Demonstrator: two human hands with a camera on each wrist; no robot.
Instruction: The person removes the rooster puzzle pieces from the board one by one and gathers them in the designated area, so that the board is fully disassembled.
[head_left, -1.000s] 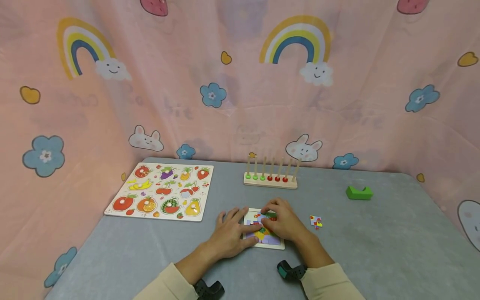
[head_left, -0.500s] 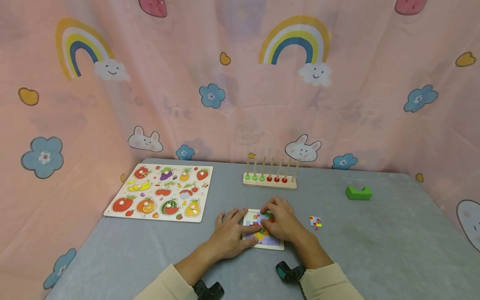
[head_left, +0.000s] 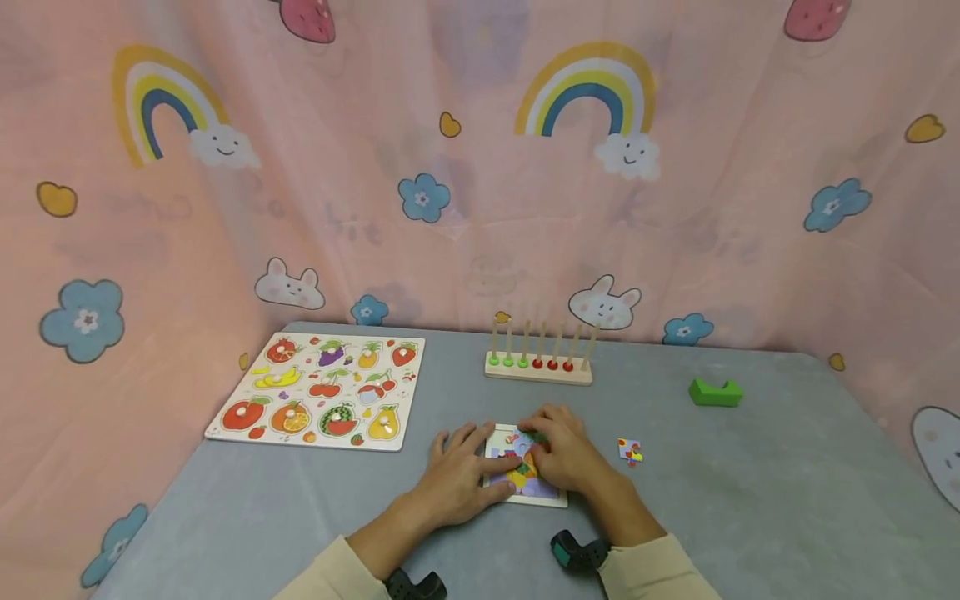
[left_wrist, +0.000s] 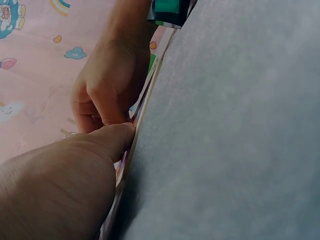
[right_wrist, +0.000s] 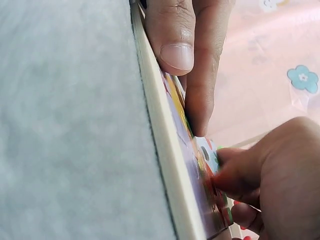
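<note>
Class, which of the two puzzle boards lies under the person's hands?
The small framed puzzle: the left hand and right hand are both over it, whereas the larger fruit board, farther left, has neither hand on it.

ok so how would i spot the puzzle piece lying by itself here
On the grey table, find the pale-framed puzzle partly under the left hand. The puzzle piece lies just beyond the right hand, to its right. Unlike the plain green block farther back, it is small, flat and printed with red and yellow.

The rainbow-printed curtain [head_left: 495, 200] and framed picture puzzle [head_left: 534, 487] suggest a children's play area.
</note>
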